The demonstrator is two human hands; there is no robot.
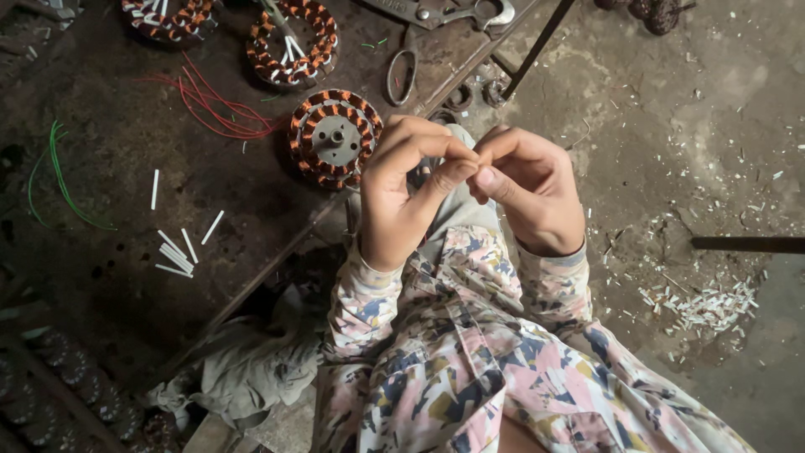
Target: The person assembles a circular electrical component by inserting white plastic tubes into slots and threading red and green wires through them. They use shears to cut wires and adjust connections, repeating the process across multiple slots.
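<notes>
1. Hands, two, both mine, at centre frame. My left hand (401, 195) and my right hand (530, 195) meet fingertip to fingertip, curled and pinching together at one spot. Whatever sits between the fingertips is too small to make out; I cannot tell what it is, which way it points or how its long axis runs.
2. Sleeves, two, patterned pink, blue and cream, running from lower centre up to the wrists.
3. Wound stators, three. One stator with a grey hub (334, 138) lies flat on the dark workbench (109, 126), just left of my left hand, hub facing up. A second stator (293, 42) sits above it near the top edge, white sleeves standing in its bore. A third stator (168, 17) is cut off by the top edge, upper left.
4. Scissors (404, 67), one pair, top centre, blades pointing up the frame, handles toward my hands.
5. Red wires (216, 109), a loose bundle, between the stators, upper left.
6. Green wire (59, 180), a curved strand, far left.
7. White insulation sticks (176, 253), about eight, scattered left of centre; one lone stick stands apart above them.
8. Pale scraps (704, 302), a heap on the concrete floor, right of frame.
9. Grey rag (251, 361), one, crumpled, lower left beside my left sleeve.
</notes>
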